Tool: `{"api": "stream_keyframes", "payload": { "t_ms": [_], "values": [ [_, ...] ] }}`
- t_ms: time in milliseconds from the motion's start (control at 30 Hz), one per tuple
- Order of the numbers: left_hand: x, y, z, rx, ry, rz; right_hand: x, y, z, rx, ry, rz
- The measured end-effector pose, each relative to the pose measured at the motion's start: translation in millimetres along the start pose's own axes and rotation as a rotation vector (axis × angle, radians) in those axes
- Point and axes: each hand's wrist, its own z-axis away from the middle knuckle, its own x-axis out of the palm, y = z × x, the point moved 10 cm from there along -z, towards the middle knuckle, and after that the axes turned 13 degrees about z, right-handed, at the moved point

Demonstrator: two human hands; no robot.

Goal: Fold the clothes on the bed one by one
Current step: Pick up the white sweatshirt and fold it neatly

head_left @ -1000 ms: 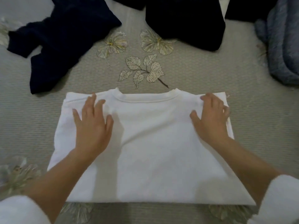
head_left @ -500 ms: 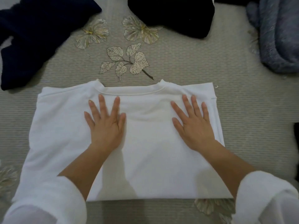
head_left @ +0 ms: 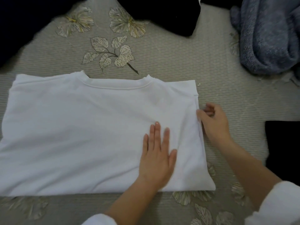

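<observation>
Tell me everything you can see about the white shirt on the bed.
The white shirt looks like soft cotton knit, with a ribbed round collar at its far edge. Folded into a rectangle, it lies flat on the grey leaf-patterned bed. The left hand presses flat on its right part; the right hand, fingers curled, touches its right edge, its grip unclear.

A white shirt (head_left: 90,132) lies flat on the bed (head_left: 211,65), folded to a rectangle, collar away. Dark clothes (head_left: 162,12) and seemingly a blue sweater (head_left: 267,38) lie crumpled beyond.

One shirt (head_left: 97,127), one knit (head_left: 267,38), at least three dark garments (head_left: 24,21) (head_left: 162,13) (head_left: 282,151).
</observation>
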Motion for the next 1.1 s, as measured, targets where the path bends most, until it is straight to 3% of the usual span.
{"api": "stream_keyframes", "payload": {
  "t_ms": [67, 133, 367, 500, 633, 733, 900, 1100],
  "values": [
    [30.6, 26.9, 9.4, 0.132, -0.172, 0.004, 5.4, -2.6, -8.1, 0.057, -0.073, -0.060],
    [55.2, 42.4, 19.8, 0.155, -0.297, -0.011, 15.6, -9.5, -9.0, 0.045, -0.157, -0.031],
    [66.5, 52.1, 31.4, 0.164, -0.382, -0.169, 21.9, -22.1, -2.3, 0.167, -0.208, -0.090],
    [45.5, 51.3, 34.3, 0.187, -0.382, 0.077, 28.3, -45.4, 12.1, 0.193, -0.353, -0.136],
    [-26.5, 16.3, 48.1, 0.052, -0.299, 0.741, 26.1, -86.8, 28.2, 0.165, -0.436, -0.187],
    [-87.1, -29.4, 66.7, -0.074, -0.154, 1.019, 34.6, -130.0, 42.8, 0.135, -0.447, -0.297],
    [-171.5, -111.1, 106.2, -0.192, 0.107, 1.253, 86.0, -215.4, 80.2, 0.043, -0.455, -0.296],
    [-217.7, -196.3, 156.3, -0.330, 0.205, 1.358, 171.8, -314.9, 131.5, -0.096, -0.394, -0.242]
  ]
}}
